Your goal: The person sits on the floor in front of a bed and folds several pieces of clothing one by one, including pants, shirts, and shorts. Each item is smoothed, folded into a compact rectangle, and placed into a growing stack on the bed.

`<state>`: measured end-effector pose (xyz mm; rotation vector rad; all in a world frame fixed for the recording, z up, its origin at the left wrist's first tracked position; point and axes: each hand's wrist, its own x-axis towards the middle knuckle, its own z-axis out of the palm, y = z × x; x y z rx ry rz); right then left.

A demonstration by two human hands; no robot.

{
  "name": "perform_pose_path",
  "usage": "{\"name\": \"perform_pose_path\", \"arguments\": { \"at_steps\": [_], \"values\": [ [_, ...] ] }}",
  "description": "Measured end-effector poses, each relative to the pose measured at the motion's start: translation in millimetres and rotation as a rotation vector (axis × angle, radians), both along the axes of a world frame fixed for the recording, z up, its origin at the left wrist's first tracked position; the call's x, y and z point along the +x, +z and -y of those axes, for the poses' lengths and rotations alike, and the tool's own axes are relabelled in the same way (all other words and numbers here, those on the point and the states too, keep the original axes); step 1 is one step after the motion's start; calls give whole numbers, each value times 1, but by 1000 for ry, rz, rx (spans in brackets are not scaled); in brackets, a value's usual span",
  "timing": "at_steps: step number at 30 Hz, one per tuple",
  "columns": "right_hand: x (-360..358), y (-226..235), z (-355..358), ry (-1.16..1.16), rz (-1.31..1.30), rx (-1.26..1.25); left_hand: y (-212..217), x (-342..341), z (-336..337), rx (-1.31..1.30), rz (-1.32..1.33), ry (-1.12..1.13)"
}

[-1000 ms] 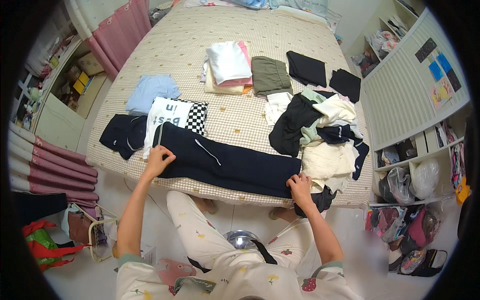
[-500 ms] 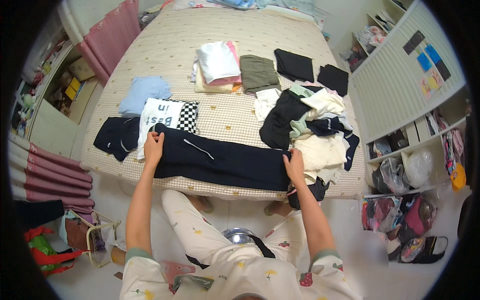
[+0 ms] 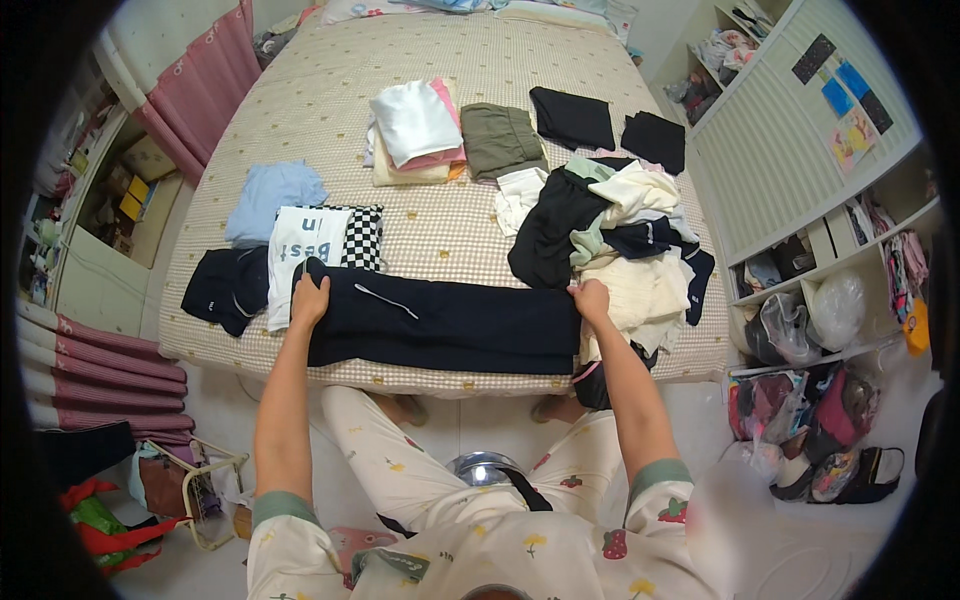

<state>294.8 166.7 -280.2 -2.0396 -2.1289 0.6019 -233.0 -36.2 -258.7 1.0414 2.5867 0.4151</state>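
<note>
A pair of dark navy trousers (image 3: 450,325) lies folded lengthwise across the bed's near edge, a white drawstring showing near its left end. My left hand (image 3: 312,299) grips the waist end, fingers closed on the cloth. At the far right end my right hand (image 3: 590,300) pinches the leg-end corner. Just beyond my left hand is a white printed shirt (image 3: 300,240) with a black-and-white checked piece (image 3: 363,235) beside it. A loose heap of clothes, with a black garment (image 3: 555,225) and a cream knit (image 3: 630,290), lies beside my right hand.
Farther back on the bed (image 3: 430,230) are a white-topped folded stack (image 3: 415,125), olive shorts (image 3: 500,140) and two folded black garments (image 3: 572,118). A light blue garment (image 3: 275,200) and a navy one (image 3: 225,290) lie left. Open shelves (image 3: 800,300) stand right; a metal stool (image 3: 485,468) is below me.
My right hand has moved slightly up, lifting the leg end so the trousers lie straighter. My left hand keeps its hold on the waist end. The whole view has shifted a little.
</note>
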Motion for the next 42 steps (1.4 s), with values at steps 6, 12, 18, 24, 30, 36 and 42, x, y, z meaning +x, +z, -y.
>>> {"name": "perform_pose_path", "arguments": {
  "at_steps": [6,12,18,24,30,36,42],
  "values": [
    [41,-66,-16,-779,-918,-359,-8,9,2,18,0,55],
    [30,-72,-1,-507,-676,-1,-7,11,-1,32,27,54],
    [39,-30,3,358,-229,151,-15,1,-1,36,50,31],
    [48,-42,8,-8,-781,-128,-17,2,-4,34,75,24],
    [39,-32,15,3,-418,15,-18,1,-1,32,70,23],
    [51,-16,24,-240,-1207,-668,-20,-2,1,30,63,30],
    [82,-56,25,184,-579,-429,-23,-2,-5,33,64,15]
  ]
}}
